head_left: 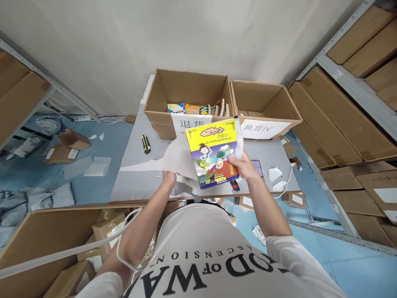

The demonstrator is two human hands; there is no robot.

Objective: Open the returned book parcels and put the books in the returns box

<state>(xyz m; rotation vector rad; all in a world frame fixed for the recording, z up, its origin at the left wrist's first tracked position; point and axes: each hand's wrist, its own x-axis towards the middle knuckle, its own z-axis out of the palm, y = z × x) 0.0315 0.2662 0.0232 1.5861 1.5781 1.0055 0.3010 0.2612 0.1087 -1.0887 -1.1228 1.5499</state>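
A colourful boxed book set (214, 153) with a yellow top and cartoon figures is held up over the table, its front tilted toward me. My right hand (244, 166) grips its right side, thumb on the cover. White wrapping sheet (176, 159) spreads to the left of the book set, and more white sheet shows behind its right edge. At the lower edge of this sheet, my left hand (169, 179) is closed on it; its fingertips are mostly hidden. Beneath the book set, a red-and-black cutter (235, 185) is partly covered.
Behind stand two open cardboard boxes with paper labels; the left box (161, 124) contains several books, beside the right box (266, 93). A yellow-black box cutter (145, 144) lies left on the grey table (133, 165). A phone (257, 167) is at right. Shelves of cartons flank me.
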